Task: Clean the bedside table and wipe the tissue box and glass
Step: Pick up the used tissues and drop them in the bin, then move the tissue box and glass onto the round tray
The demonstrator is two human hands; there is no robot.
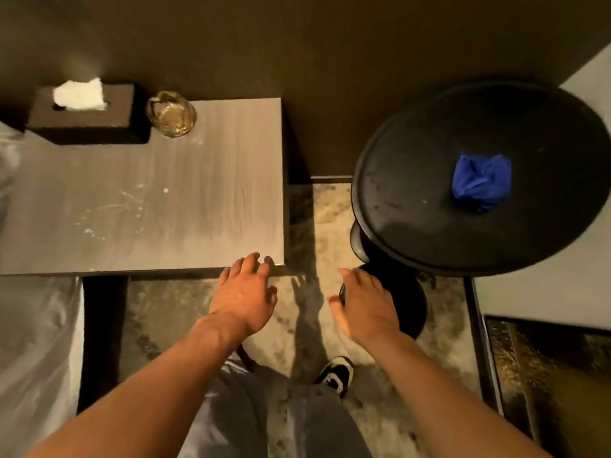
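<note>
There is one camera, worn on the person's head. It looks forward and steeply down, so it sees the bench (185, 193) top from above and the floor (330, 226) under it. Both hands reach out from the bottom edge, close to the camera. The wide lens bends the picture's edges. The wall (297, 44) is at the top.

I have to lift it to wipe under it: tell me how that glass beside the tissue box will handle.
The glass looks thick and amber, so probably heavy for its size and breakable if knocked. Its smooth, shiny surface may be slippery. It looks squat and wide, so it is unlikely to tip; it stands close to the tissue box, so lift it straight up.
</note>
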